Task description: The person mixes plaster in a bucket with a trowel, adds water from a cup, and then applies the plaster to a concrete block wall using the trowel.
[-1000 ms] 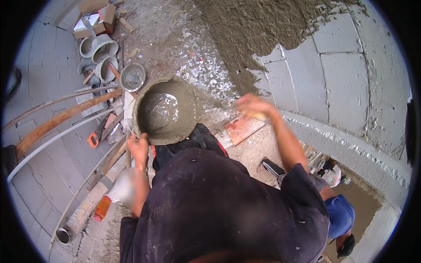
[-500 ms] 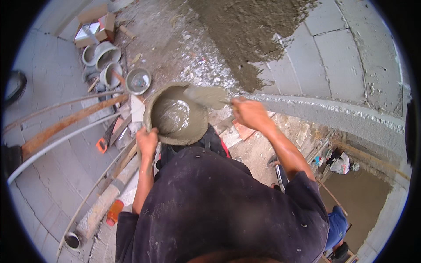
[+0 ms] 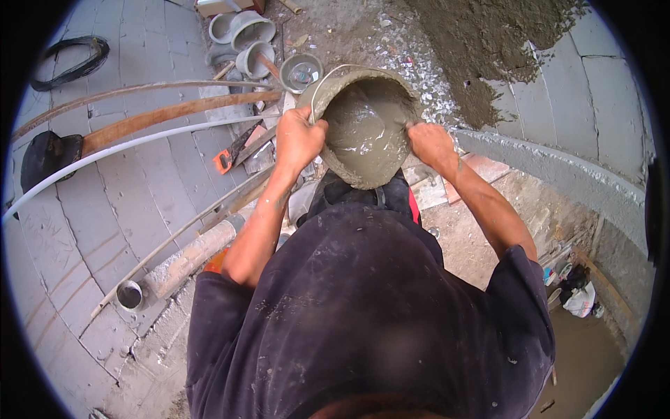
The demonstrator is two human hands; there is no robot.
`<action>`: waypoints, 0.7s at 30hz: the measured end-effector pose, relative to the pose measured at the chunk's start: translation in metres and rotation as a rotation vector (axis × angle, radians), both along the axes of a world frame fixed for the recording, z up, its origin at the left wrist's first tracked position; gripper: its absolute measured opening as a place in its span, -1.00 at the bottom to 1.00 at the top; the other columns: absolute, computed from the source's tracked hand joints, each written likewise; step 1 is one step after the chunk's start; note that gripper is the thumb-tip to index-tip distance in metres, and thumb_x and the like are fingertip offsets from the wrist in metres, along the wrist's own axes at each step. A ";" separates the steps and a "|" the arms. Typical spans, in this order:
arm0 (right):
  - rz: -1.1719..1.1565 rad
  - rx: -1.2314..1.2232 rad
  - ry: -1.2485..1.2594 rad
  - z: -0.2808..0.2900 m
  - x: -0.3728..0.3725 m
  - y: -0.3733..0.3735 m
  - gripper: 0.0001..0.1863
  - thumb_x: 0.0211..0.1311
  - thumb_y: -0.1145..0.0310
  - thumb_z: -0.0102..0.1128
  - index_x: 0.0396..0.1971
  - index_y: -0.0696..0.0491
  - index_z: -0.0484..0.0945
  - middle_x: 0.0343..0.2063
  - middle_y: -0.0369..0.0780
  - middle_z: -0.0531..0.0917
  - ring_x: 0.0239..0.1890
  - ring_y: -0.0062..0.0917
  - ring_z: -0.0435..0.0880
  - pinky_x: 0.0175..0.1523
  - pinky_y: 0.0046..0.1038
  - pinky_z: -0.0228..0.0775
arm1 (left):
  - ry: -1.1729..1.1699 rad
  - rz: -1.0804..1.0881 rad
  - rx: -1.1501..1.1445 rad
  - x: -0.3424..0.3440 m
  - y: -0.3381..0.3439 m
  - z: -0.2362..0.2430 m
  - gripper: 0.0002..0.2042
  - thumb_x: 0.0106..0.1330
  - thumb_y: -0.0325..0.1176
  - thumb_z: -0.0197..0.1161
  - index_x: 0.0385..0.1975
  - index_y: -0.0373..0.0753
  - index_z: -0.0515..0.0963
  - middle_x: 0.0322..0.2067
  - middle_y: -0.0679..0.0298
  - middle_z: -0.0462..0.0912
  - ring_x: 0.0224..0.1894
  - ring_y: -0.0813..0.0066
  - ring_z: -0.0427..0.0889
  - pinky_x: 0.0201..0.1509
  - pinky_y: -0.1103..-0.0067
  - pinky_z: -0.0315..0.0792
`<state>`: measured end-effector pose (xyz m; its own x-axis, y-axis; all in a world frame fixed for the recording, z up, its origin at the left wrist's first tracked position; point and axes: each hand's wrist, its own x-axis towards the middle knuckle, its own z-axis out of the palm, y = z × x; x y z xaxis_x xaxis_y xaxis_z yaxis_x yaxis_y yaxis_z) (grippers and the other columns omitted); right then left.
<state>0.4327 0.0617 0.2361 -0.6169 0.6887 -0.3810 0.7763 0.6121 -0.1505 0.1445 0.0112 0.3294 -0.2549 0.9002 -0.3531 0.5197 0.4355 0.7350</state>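
Observation:
A mortar-caked bucket (image 3: 363,157) with a wire handle holds wet grey mortar, above my knees. My left hand (image 3: 303,136) is closed on its left rim, near the handle. At its right rim, my right hand (image 3: 430,146) is closed round a trowel's handle; the blade is inside the bucket, coated in mortar and hard to make out. Just beyond the bucket stands a small grey pail (image 3: 301,70) with something clear inside, beside several mortar-stained pails (image 3: 251,31).
Block walls stand left (image 3: 139,181) and right (image 3: 590,105), the right one partly mortar-covered (image 3: 481,35). Bent planks (image 3: 174,108), a white pipe (image 3: 139,140), a black coil (image 3: 63,82), an orange-handled saw (image 3: 223,160) and a pipe section (image 3: 195,258) lie left. A concrete ledge (image 3: 558,178) runs right.
The trowel has dipped into the bucket, and my right hand has moved to its rim. The bucket sits farther right in view. The other person has left view.

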 end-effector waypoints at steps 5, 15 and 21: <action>-0.028 -0.296 0.182 -0.011 -0.016 -0.041 -0.67 0.19 0.24 0.21 -0.14 0.14 0.60 -0.34 0.02 0.68 -0.19 -0.04 0.67 -0.06 -0.11 0.53 | 0.073 0.020 0.076 0.018 -0.001 0.017 -0.75 0.06 -0.50 0.19 -0.26 -0.33 0.69 -0.63 0.30 0.61 -0.56 0.64 0.50 -0.40 0.54 0.43; -0.148 -0.289 0.281 0.009 0.006 -0.067 -0.70 0.20 0.28 0.13 -0.11 0.10 0.58 -0.46 0.01 0.68 -0.33 -0.03 0.68 -0.18 -0.06 0.51 | -0.115 0.268 -0.012 0.015 -0.035 0.002 -0.73 0.01 -0.48 0.21 -0.27 -0.39 0.68 -0.60 0.24 0.63 -0.55 0.52 0.51 -0.40 0.48 0.42; -0.225 -0.245 0.216 0.021 0.051 -0.063 -0.68 0.12 0.28 0.10 -0.14 0.07 0.59 -0.39 0.03 0.68 -0.39 -0.05 0.69 -0.24 -0.07 0.53 | -0.215 0.391 -0.037 0.036 -0.059 -0.057 -0.70 0.07 -0.50 0.18 -0.16 -0.34 0.64 -0.46 0.35 0.61 -0.50 0.60 0.52 -0.43 0.60 0.39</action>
